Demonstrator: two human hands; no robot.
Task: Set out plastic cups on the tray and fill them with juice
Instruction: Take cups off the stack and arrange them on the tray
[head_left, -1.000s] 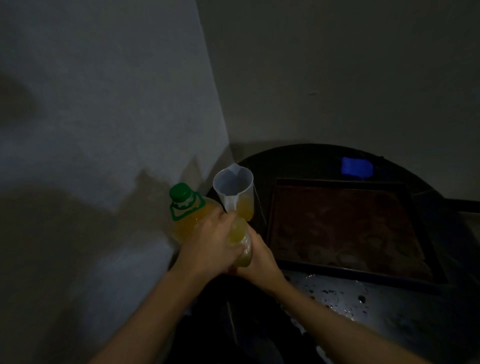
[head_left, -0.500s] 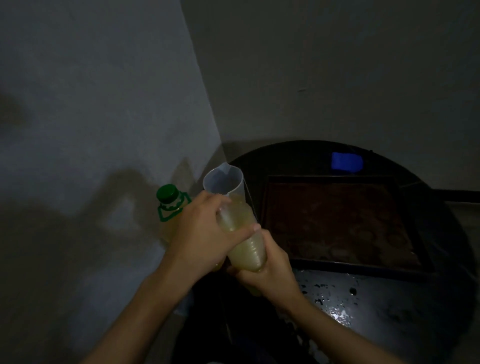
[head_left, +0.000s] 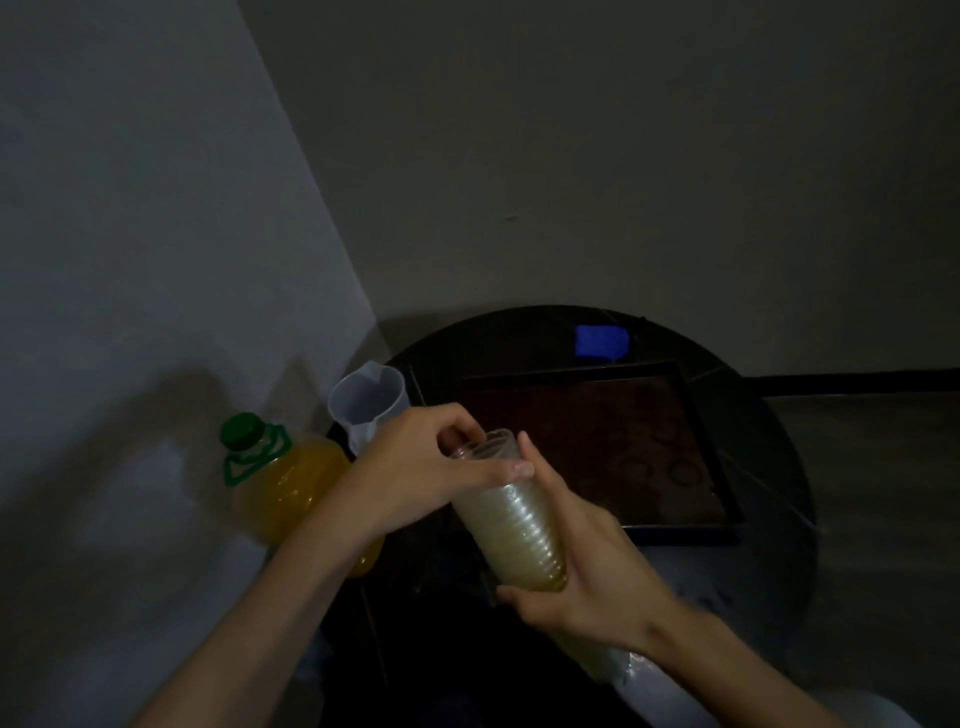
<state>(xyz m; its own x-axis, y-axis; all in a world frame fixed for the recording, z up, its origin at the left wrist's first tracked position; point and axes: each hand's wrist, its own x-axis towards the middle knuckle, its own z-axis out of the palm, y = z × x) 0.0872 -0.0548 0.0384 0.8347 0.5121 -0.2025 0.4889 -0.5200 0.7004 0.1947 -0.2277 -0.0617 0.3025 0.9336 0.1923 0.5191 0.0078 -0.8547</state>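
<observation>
while the light is poor, the layout reads well enough. far left: amber juice bottle with green cap, upright by the wall. just beside it, a clear plastic jug, upright at the edge of the round dark desk.

left hand: fingers pinch the upper end of a nested stack of clear plastic cups, held in the air over the desk's near side, left of the tray. right hand: fingers curled round the stack's lower end. further right, a dark rectangular tray lies flat, no cup on it. small blue object sits behind it.

risk, my reading: the cups nest tight, so two may come away together. a hard tug could also jerk the stack loose and knock the jug. thin walls could buckle under the pinch.

the stack's long axis is tilted, lower end toward the person and right, upper end away and left, toward the jug. cannot tell whether mouths or bases lead.
</observation>
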